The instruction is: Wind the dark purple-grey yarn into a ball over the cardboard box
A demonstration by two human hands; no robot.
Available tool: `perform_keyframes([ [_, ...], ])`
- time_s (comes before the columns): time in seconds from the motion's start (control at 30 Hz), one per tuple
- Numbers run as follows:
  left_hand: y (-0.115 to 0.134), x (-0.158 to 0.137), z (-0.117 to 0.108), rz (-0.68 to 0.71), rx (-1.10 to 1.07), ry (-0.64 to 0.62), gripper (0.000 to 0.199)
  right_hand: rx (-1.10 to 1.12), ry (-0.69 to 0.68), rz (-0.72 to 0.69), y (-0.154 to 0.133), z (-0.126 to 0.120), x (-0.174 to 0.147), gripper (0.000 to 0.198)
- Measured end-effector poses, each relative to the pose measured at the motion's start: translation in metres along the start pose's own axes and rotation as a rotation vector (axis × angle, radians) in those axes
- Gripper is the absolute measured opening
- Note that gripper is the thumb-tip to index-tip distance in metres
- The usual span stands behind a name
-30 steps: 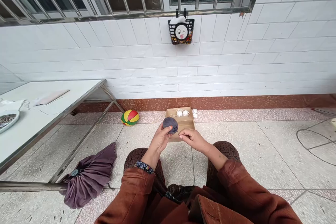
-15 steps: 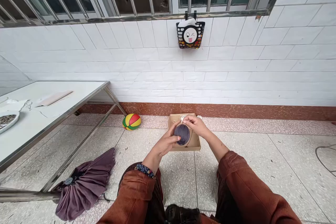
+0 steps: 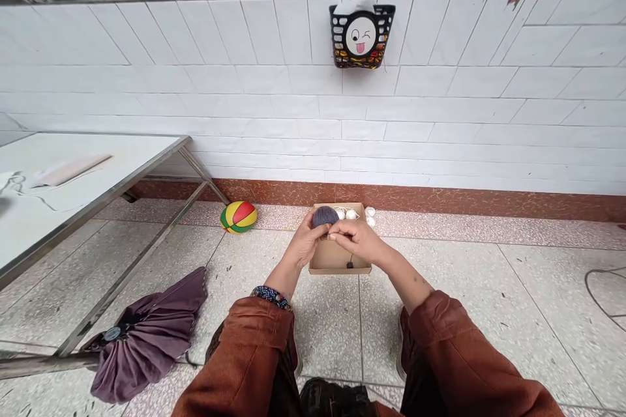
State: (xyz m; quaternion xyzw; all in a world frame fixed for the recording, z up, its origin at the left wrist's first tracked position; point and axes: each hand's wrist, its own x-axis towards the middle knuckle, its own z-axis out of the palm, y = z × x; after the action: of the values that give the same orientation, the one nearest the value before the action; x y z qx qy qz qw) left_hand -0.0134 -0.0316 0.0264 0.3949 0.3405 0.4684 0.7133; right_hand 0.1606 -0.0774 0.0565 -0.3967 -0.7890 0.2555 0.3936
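- A round ball of dark grey-purple yarn [image 3: 325, 215] is grasped in the left hand's [image 3: 304, 244] grip, above an open brown cardboard box [image 3: 332, 259].
- The right hand's [image 3: 360, 240] grip is pinched closed beside it; whether yarn is inside, one cannot tell.
- Small white round balls [image 3: 351, 214] lie inside the box, at its far end.

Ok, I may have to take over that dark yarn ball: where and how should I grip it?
Probably best to cup the dark yarn ball over its far, upper curve, coming from the side of the wall, fingers spread. It is round with no handle, and that curve shows uncovered; the left hand grips its left and near sides, and the right hand is by its near edge.
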Motion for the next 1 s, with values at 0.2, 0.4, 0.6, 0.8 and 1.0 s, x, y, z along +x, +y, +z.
perform_keyframes([
  [0.2, -0.004, -0.014, 0.002, -0.009, 0.197, -0.224, 0.06, 0.036, 0.152, 0.037, 0.017, -0.019, 0.012, 0.022],
  [0.4, -0.004, -0.019, 0.008, -0.114, -0.017, -0.398, 0.076, 0.145, 0.218, 0.233, 0.054, -0.014, 0.005, 0.027],
  [0.6, 0.003, -0.004, 0.011, 0.08, -0.165, -0.189, 0.068, 0.058, 0.14, 0.221, 0.051, -0.009, -0.002, 0.021],
  [0.8, 0.0, 0.003, 0.007, 0.122, -0.028, 0.022, 0.053, 0.097, -0.022, 0.13, 0.018, -0.001, -0.014, 0.022],
  [1.0, -0.008, 0.004, -0.002, 0.123, 0.234, 0.156, 0.066, 0.146, -0.051, 0.103, -0.005, -0.002, -0.019, 0.024],
])
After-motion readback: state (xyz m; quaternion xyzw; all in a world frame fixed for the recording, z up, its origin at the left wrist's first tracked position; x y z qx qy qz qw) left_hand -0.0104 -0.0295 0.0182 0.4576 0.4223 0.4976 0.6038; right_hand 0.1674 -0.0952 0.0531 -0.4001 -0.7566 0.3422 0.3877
